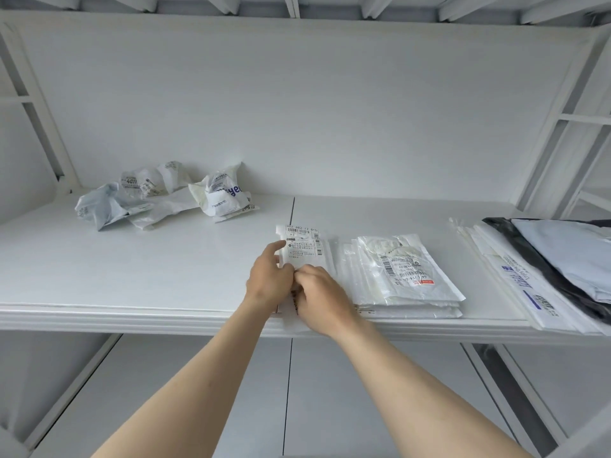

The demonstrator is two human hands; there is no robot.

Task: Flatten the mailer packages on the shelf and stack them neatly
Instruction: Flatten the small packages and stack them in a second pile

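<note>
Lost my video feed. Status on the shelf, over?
Left hand and right hand both pressing a flat mailer. Finished stack just right of it. Crumpled mailers wait back left. Nothing in the way.

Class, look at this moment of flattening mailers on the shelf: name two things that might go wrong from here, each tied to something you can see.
1. The mailer being flattened lies at the shelf's front edge under the left hand and right hand; a hard push might slide it off.
2. The stack of flattened mailers sits close beside it with uneven edges; a sideways smoothing stroke could nudge it further askew.
</note>
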